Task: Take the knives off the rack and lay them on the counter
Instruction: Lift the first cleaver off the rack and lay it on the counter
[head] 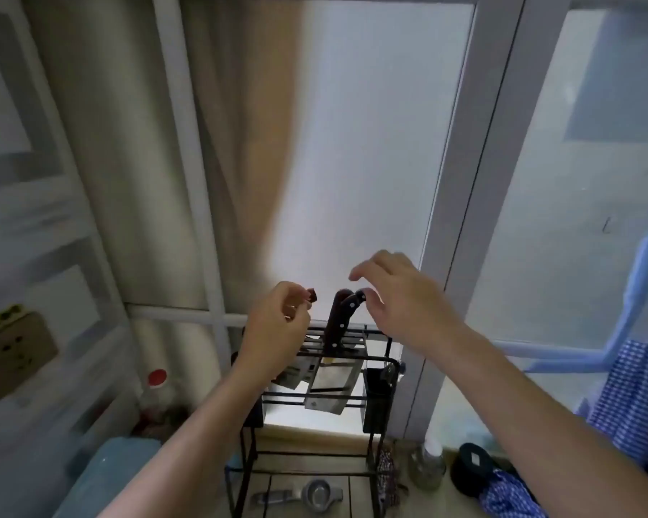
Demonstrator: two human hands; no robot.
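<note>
A black wire knife rack [375, 358] stands on the counter in front of the frosted window. Two dark handles [342, 315], one brown and one black with rivets, stick up from its top slots. A wide cleaver blade [328, 386] hangs below them. My left hand [274, 330] is curled around a knife with a reddish-brown handle [311, 295] at the rack's left side; only the handle's end shows past my fingers. Part of a blade [292, 373] shows under my wrist. My right hand [397, 300] hovers with fingers spread, its fingertips just touching the black handle.
A metal squeezer [307, 494] lies on the counter under the rack. A glass bottle [427, 466] and a black round object [472, 469] stand to the right, next to blue checked cloth [629, 401]. A red-capped bottle [157, 381] and a blue container [120, 469] are on the left.
</note>
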